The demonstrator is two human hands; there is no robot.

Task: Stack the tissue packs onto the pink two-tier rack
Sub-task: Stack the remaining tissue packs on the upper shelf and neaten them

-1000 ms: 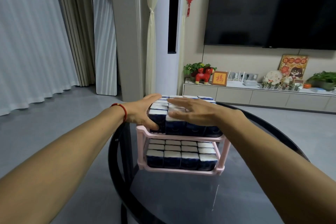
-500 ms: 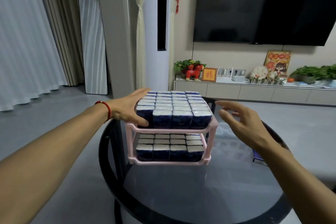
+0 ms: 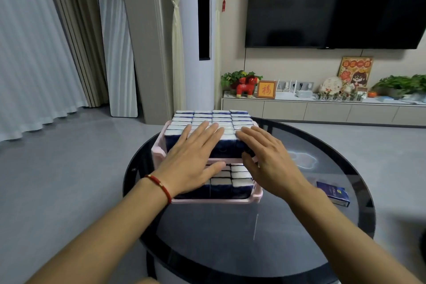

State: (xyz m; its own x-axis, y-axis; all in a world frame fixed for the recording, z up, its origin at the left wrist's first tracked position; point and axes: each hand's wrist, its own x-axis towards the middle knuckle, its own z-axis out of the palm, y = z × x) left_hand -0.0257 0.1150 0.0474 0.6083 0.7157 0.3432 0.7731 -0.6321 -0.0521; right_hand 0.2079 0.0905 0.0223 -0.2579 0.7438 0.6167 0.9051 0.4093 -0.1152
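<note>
Squaring blue-and-white tissue packs (image 3: pixel 207 120) on the pink plastic two-tier rack (image 3: pixel 159 150): left hand (image 3: pixel 193 159), right hand (image 3: pixel 267 157) flat, fingers straight. Next, probably the loose blue pack (image 3: pixel 333 192) near the counter's right edge.

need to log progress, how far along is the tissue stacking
Nearly done: both tiers of the pink rack look packed with tissue packs. The left hand and right hand lie flat against the front row. One loose pack remains on the table.

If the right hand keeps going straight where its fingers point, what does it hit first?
Probably nothing new: the right hand already lies flat against the front tissue packs on the pink rack's top tier.
</note>
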